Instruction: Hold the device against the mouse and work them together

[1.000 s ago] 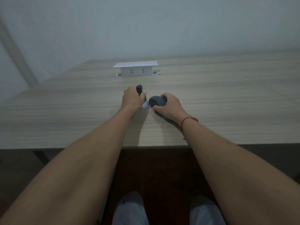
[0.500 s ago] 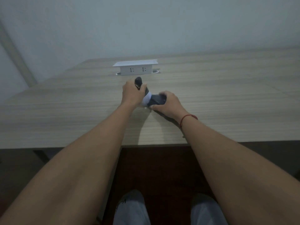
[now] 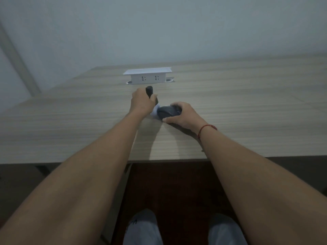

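My left hand (image 3: 141, 101) clamps a dark handle (image 3: 149, 91); right hand (image 3: 180, 114) grips the computer mouse (image 3: 168, 112). Pale cloth (image 3: 154, 112) touches the mouse; wiping appears unfinished.

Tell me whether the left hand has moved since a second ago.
Yes, slightly. The left hand, gripping the dark handle, has shifted away from the person, closer to the white socket box on the table.

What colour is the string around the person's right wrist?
Red; the wrist string shows clearly in the head view.
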